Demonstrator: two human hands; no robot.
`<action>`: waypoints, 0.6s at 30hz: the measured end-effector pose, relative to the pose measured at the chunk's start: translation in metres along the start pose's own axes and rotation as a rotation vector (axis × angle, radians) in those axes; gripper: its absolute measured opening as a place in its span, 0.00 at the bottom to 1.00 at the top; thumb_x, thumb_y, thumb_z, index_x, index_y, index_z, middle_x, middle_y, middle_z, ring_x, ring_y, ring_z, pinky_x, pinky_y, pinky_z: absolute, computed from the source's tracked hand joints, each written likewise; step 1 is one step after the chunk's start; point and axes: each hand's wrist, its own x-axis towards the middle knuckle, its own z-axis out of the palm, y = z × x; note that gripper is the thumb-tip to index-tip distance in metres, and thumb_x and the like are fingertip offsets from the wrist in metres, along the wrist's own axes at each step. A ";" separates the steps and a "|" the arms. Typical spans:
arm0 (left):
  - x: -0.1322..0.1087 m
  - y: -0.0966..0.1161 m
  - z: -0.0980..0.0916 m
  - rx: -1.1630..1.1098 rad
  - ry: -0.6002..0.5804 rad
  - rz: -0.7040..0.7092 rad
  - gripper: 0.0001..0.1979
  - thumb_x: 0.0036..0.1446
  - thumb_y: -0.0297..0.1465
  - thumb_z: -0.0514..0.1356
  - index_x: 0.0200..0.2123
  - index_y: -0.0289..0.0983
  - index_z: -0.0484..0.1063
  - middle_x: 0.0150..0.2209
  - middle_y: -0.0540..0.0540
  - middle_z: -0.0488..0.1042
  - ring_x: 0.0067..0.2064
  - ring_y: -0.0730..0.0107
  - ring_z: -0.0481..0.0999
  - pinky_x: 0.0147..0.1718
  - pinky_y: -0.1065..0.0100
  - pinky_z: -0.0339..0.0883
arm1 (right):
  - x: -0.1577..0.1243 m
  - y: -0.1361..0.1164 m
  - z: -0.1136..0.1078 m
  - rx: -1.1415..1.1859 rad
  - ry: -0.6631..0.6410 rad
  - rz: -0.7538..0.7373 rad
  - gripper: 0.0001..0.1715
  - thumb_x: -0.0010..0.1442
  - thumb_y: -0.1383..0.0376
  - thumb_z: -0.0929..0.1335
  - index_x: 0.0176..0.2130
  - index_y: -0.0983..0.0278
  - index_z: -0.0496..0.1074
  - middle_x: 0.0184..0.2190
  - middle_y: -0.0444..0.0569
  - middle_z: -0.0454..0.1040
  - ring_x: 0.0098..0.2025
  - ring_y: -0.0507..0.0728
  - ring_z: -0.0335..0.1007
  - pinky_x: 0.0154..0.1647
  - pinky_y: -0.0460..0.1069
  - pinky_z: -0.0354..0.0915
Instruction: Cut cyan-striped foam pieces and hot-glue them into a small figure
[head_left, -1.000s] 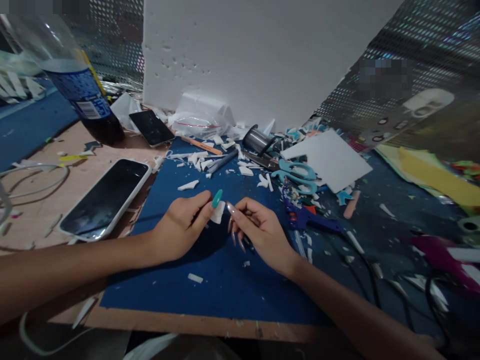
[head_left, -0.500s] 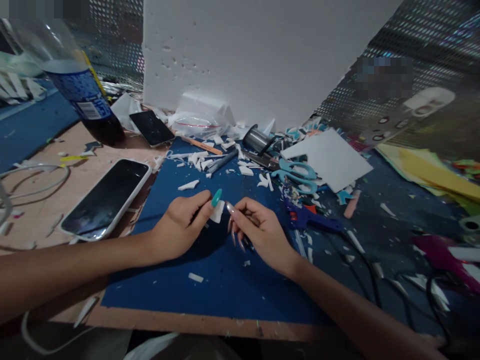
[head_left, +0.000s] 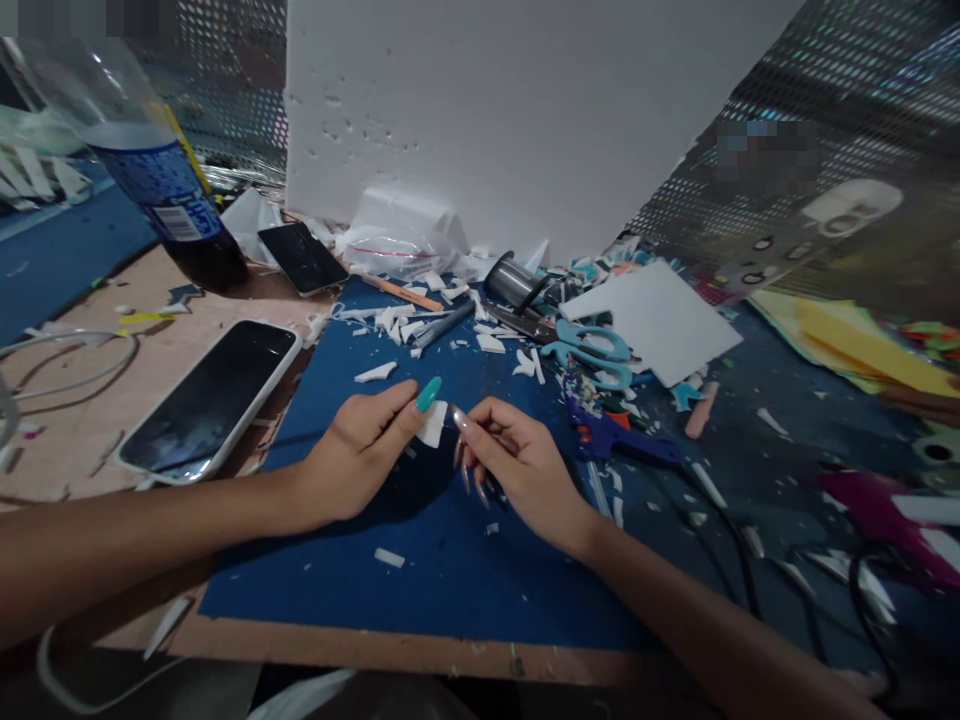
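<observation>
A small white flat piece (head_left: 433,428) is pinched between the thumb and fingers of my left hand (head_left: 358,440); its far side is hidden behind the thumb. Just to the right, my right hand (head_left: 529,465) has thumb and index finger pressed together, their tips close to the piece's edge. Whatever lies between those tips, if anything, is too small to make out. Both hands are over a blue mat (head_left: 345,590). White scraps lie around, one sliver (head_left: 389,557) in front of the hands and another (head_left: 376,372) behind them.
Blue-handled scissors (head_left: 592,345), a spool (head_left: 514,280), an orange pen (head_left: 403,293) and a blue glue gun (head_left: 619,437) lie behind and right. A phone (head_left: 217,400) and a bottle (head_left: 169,200) are left. A white board (head_left: 487,120) stands at the back.
My left thumb has straightened a little along the white piece. My right hand is nearly unmoved, and the view has shifted very slightly.
</observation>
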 end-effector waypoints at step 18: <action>-0.001 -0.001 0.000 0.037 0.028 0.065 0.16 0.67 0.33 0.43 0.26 0.38 0.58 0.18 0.56 0.57 0.19 0.78 0.57 0.19 0.72 0.52 | 0.000 -0.001 0.000 0.016 0.009 0.018 0.18 0.60 0.53 0.66 0.28 0.63 0.64 0.20 0.39 0.65 0.17 0.46 0.63 0.16 0.42 0.61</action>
